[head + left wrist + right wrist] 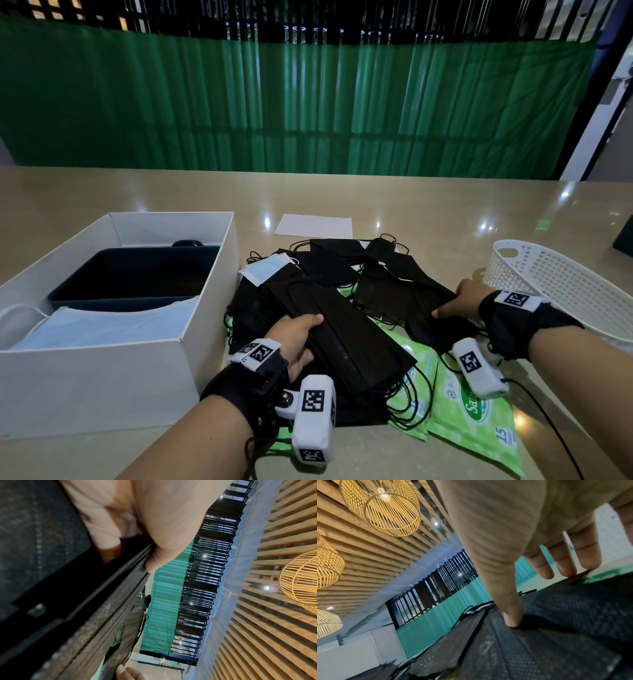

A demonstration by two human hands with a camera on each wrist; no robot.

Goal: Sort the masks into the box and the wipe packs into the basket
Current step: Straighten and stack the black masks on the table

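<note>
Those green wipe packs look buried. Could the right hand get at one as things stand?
Probably yes: the wipe packs by the right hand lie partly bare, though black masks and ear loops cover their far ends.

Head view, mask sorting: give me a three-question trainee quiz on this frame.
1. True or false: the basket already holds wipe packs.
2. Which hand grips the stack of black masks? A left hand, B right hand
3. Fill in: the light blue masks lie inside the ____.

Key: 1 false, no packs show in it; the wipe packs lie on the table. 2 A. 3 box.
</note>
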